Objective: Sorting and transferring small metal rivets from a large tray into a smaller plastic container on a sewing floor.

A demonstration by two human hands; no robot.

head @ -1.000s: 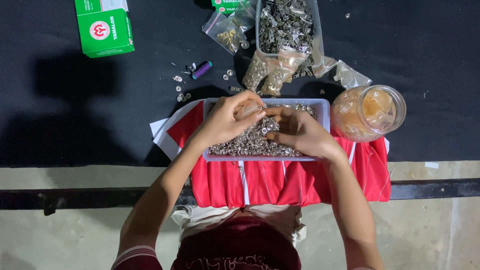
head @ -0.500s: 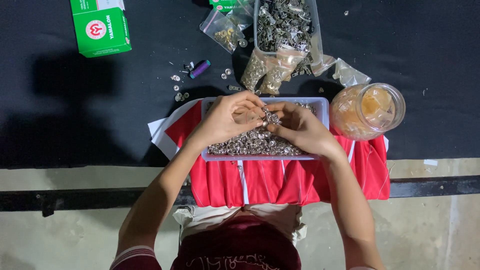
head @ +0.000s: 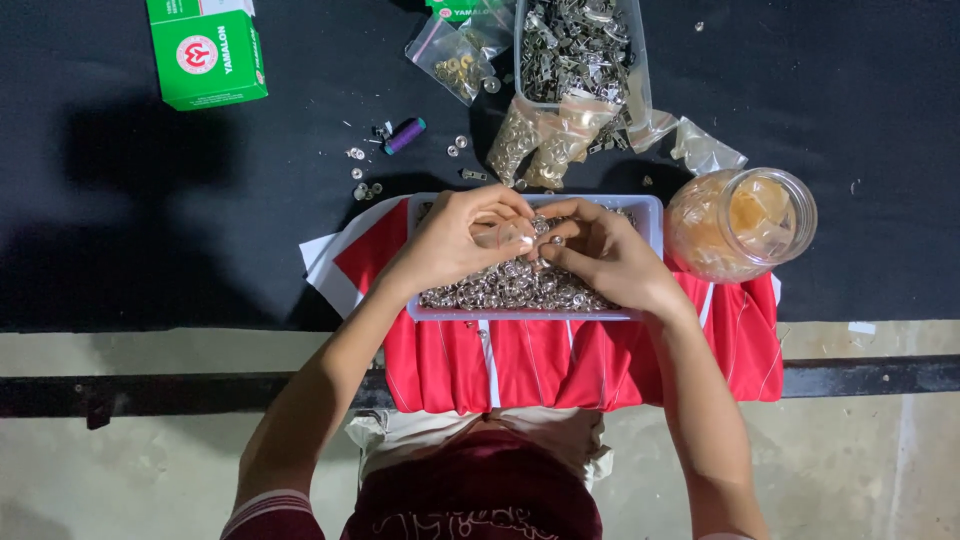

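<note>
Black tabletop (head: 150, 220), concrete floor at 6 o'clock | your left hand (head: 455, 240) and right hand (head: 600, 255) pinched small metal pieces (head: 520, 285) over the tray (head: 650, 215), fingers nearly closed

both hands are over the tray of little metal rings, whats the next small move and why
Probably bring the fingertips together on one ring. The left hand and right hand meet over the tray of silver rings, pinching something too small to make out.
</note>
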